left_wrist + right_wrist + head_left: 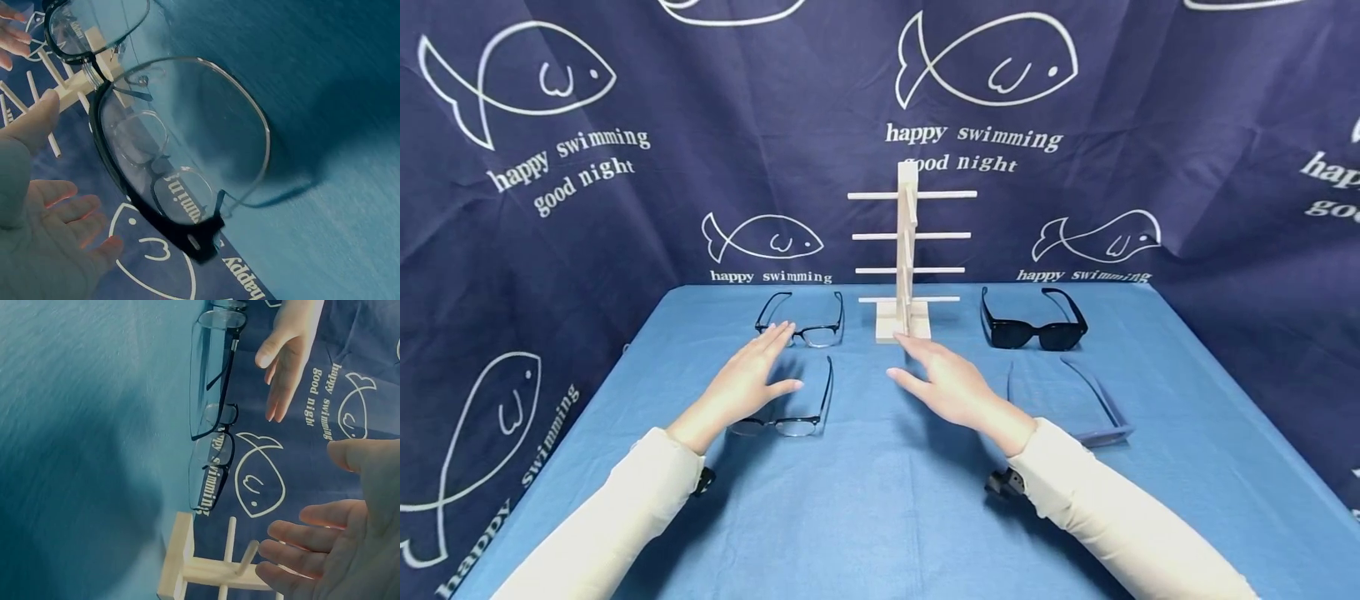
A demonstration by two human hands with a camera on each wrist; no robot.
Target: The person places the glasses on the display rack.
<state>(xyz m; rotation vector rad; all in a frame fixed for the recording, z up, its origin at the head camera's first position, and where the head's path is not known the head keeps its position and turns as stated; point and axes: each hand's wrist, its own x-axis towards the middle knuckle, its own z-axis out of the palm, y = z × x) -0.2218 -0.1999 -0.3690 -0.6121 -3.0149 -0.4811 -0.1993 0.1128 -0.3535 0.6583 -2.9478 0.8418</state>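
Note:
My left hand (pixel 737 385) hovers over the near-left half-rim glasses (pixel 808 419), fingers straight and thumb apart, holding nothing. Those glasses loom large in the left wrist view, their dark upper rim (pixel 103 140) beside the hand (pixel 65 219). Farther back on the left lie dark-framed glasses (pixel 820 336), partly covered by the left fingertips in the head view. To the right, my right hand (pixel 955 387) is held in the air before a wooden rack (pixel 904 250), with nothing in its grasp. Its fingers (pixel 306 540) look relaxed in the right wrist view.
Black sunglasses (pixel 1037 333) lie at the back right. Blue-grey glasses (pixel 1105 435) sit nearer, partly behind the right wrist. The rack's thin bars stick out both sides above the blue tablecloth (pixel 865 517). A dark blue fish-print curtain (pixel 820 108) hangs behind.

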